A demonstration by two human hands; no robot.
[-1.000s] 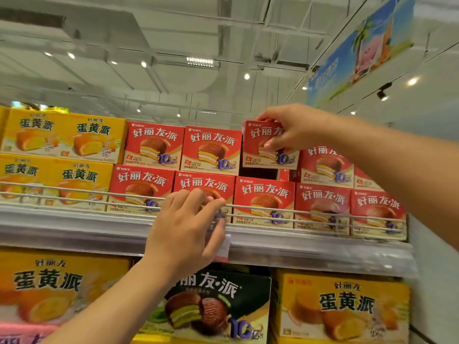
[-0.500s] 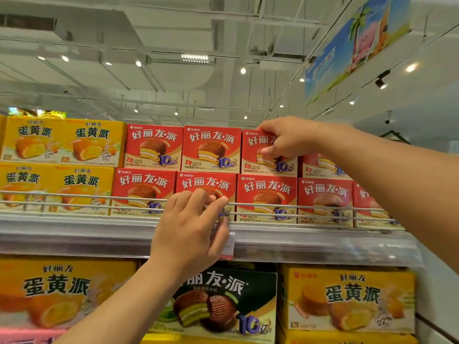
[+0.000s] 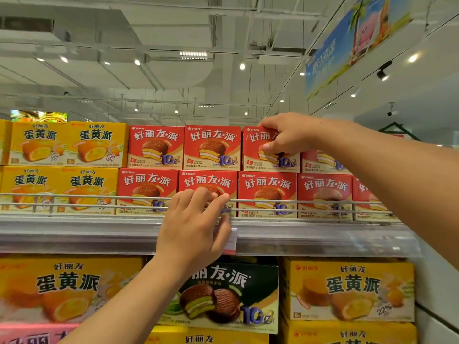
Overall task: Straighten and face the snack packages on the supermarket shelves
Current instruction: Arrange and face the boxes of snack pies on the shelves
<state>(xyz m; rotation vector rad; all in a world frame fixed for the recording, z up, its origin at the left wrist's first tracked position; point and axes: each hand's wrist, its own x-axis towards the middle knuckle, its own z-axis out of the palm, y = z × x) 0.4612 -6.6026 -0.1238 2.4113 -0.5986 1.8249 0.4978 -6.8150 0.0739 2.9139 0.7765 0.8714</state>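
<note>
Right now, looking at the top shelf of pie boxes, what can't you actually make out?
All in the head view:
- The top-row red box: its picture and title are partly hidden by the right hand gripping it.
- The red box right of it: mostly covered by the right forearm.
- The lower-row red box: its bottom half is behind the left hand.
- The price tag: too blurred to read.

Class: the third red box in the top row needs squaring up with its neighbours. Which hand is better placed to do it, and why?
The right hand: its grip already holds that red box. The left hand is lower, at the shelf rail.
</note>
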